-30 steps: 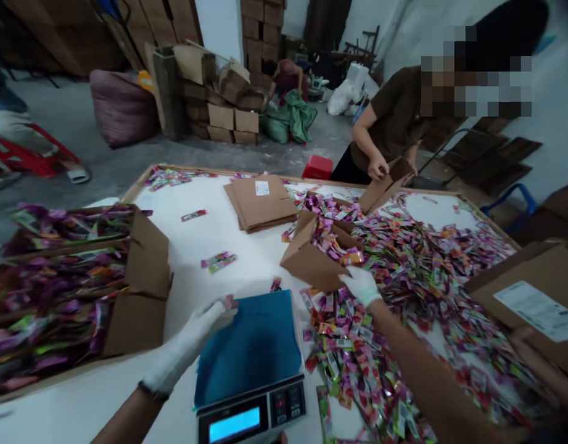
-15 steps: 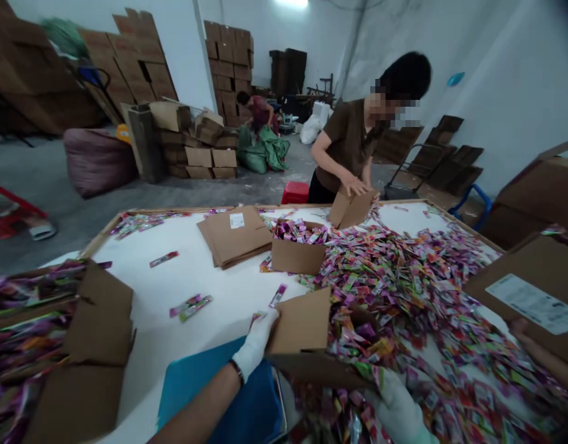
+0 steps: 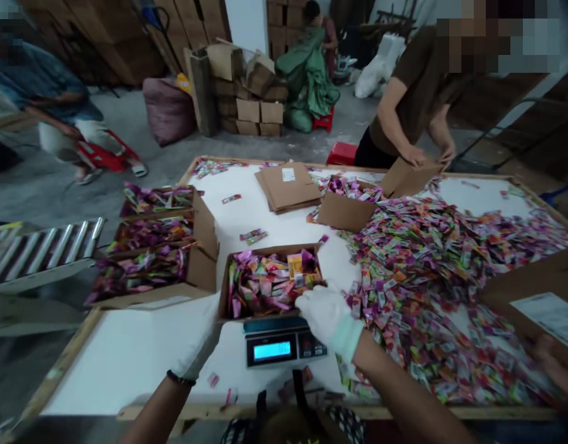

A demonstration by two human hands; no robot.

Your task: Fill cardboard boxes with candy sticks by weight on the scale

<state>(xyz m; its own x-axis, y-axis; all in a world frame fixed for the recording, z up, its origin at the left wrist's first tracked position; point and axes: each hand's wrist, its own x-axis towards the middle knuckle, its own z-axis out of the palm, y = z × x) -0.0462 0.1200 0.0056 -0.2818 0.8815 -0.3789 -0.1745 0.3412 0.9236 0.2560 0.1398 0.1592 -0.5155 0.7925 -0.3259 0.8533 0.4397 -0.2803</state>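
A cardboard box [image 3: 271,317] filled with small colourful packets [image 3: 265,280] sits on a digital scale [image 3: 284,343] with a lit blue display. At the box's left side is my left hand [image 3: 201,339] in a white glove, gripping the side; its fingertips are partly hidden. My right hand [image 3: 324,311], gloved too, has its fingers curled at the front right corner, over the rim by the packets. Both hands flank the box. To the right spreads a big heap of loose packets [image 3: 417,259].
Packet-filled boxes [image 3: 203,246] stand at the left beside a roller conveyor [image 3: 47,246]. Flat cartons [image 3: 293,191] and another filled box [image 3: 346,211] lie farther back. Across the table a co-worker [image 3: 413,105] handles a carton; a labelled carton [image 3: 538,296] is at right.
The box, tilted over the heap before, now stands upright on the scale, full of packets. My hands moved left with it. The view has turned down and left; a seated person appears.
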